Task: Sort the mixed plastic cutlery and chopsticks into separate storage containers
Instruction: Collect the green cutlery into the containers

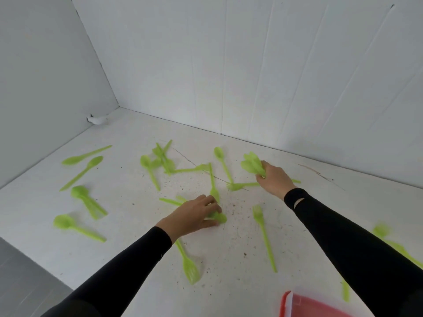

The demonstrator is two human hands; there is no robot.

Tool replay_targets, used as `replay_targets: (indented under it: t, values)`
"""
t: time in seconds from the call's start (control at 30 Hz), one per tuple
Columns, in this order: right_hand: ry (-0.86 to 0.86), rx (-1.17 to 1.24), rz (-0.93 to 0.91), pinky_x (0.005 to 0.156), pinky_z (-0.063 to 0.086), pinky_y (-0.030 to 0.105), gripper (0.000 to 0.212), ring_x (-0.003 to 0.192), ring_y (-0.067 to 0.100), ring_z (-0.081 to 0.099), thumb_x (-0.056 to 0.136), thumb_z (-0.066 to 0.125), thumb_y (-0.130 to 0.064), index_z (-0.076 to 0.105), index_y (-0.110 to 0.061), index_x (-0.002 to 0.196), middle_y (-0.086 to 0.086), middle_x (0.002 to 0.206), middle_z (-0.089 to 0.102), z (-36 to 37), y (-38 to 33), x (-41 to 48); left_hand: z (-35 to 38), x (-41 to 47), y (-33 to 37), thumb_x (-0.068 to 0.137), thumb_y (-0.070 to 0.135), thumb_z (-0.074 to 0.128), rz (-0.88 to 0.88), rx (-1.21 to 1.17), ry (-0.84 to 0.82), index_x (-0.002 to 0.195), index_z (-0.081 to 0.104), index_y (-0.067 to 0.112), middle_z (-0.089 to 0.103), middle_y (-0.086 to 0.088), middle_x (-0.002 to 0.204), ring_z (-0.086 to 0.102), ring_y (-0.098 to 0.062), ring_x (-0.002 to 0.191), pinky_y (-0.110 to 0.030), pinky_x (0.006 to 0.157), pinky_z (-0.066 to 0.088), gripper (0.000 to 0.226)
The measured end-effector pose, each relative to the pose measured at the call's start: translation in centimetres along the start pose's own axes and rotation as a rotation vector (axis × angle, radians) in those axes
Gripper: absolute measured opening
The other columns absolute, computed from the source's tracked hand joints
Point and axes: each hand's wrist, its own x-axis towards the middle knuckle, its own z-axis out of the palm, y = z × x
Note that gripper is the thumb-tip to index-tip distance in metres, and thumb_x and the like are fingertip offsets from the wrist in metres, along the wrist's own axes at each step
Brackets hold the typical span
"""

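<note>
Right hand (274, 179) grips bunch of green spoons (251, 165), bowls fanning beyond fingers. Left hand (194, 213) curls round green utensil (219, 218) at fingertips. Loose forks between hands.

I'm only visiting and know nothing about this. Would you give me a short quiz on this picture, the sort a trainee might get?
1. True or false: the right hand grips a bunch of green spoons.
2. What colour is the container at the bottom edge? A blue, B red, C white.
3. Which hand grips a single green piece down on the table?
Key: 1 true; 2 B; 3 the left hand.
</note>
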Motion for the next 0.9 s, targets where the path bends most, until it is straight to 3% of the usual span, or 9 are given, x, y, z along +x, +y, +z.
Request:
replay_targets:
  t: [0.17, 0.3, 0.4, 0.53, 0.63, 0.8, 0.9]
  values:
    - [0.035, -0.173, 0.135, 0.068, 0.040, 0.031, 0.022, 0.083, 0.028, 0.054, 0.096, 0.049, -0.018, 0.062, -0.012, 0.113, 0.005, 0.089, 0.059, 1.0, 1.9, 3.1, 0.5, 0.9, -0.6, 0.093, 0.054, 0.044, 0.009, -0.093, 0.075, 0.112, 0.061, 0.017, 0.060, 0.001, 0.107, 0.053, -0.015, 0.096, -0.033, 0.073, 0.054, 0.045]
    - [0.080, -0.305, 0.188, 0.066, 0.039, 0.031, 0.019, 0.081, 0.029, 0.056, 0.098, 0.045, -0.017, 0.059, -0.010, 0.109, 0.007, 0.092, 0.062, 1.8, 3.3, 3.9, -1.1, 3.3, -1.1, 0.091, 0.055, 0.053, -0.167, -0.324, 0.229, 0.118, 0.063, 0.022, 0.055, 0.007, 0.106, 0.054, -0.007, 0.091, -0.018, 0.078, 0.047, 0.044]
    - [0.109, -0.344, 0.161, 0.065, 0.037, 0.031, 0.020, 0.080, 0.027, 0.052, 0.100, 0.045, -0.022, 0.054, -0.010, 0.113, 0.007, 0.096, 0.061, 1.9, 4.0, 3.7, -3.3, 6.0, -2.1, 0.095, 0.045, 0.056, -0.317, -0.435, 0.294, 0.121, 0.063, 0.019, 0.052, 0.006, 0.105, 0.055, -0.009, 0.086, -0.018, 0.077, 0.043, 0.037]
    - [0.113, -0.276, 0.154, 0.065, 0.033, 0.032, 0.025, 0.083, 0.026, 0.052, 0.101, 0.047, -0.033, 0.053, -0.010, 0.104, 0.007, 0.100, 0.061, 1.7, 5.1, 3.2, -5.3, 9.8, -4.0, 0.099, 0.030, 0.054, -0.603, -0.563, 0.295, 0.111, 0.065, 0.011, 0.063, -0.002, 0.091, 0.056, -0.017, 0.076, -0.028, 0.067, 0.045, 0.025]
    - [0.183, -0.163, 0.129, 0.060, 0.031, 0.032, 0.028, 0.077, 0.022, 0.048, 0.100, 0.049, -0.039, 0.051, -0.012, 0.094, 0.002, 0.089, 0.057, 1.4, 5.7, 1.7, -4.5, 12.4, -4.6, 0.094, 0.026, 0.050, -0.765, -0.585, 0.261, 0.102, 0.061, 0.008, 0.068, -0.011, 0.096, 0.054, -0.020, 0.071, -0.030, 0.060, 0.044, 0.023]
    - [0.326, 0.072, 0.039, 0.051, 0.029, 0.024, 0.030, 0.064, 0.012, 0.049, 0.096, 0.055, -0.046, 0.051, -0.020, 0.083, -0.009, 0.070, 0.049, 0.0, 6.1, -2.0, -2.4, 14.9, -3.2, 0.090, 0.041, 0.066, -0.807, -0.428, 0.129, 0.117, 0.045, 0.005, 0.054, -0.006, 0.098, 0.055, -0.024, 0.082, -0.030, 0.066, 0.042, 0.050]
    - [0.357, 0.172, 0.054, 0.050, 0.027, 0.023, 0.030, 0.057, 0.006, 0.045, 0.094, 0.059, -0.045, 0.047, -0.025, 0.075, -0.009, 0.062, 0.046, -1.3, 6.9, -4.5, -1.8, 15.5, -3.0, 0.088, 0.032, 0.068, -0.834, -0.378, 0.096, 0.120, 0.043, 0.005, 0.058, -0.010, 0.105, 0.057, -0.027, 0.086, -0.033, 0.067, 0.045, 0.048]
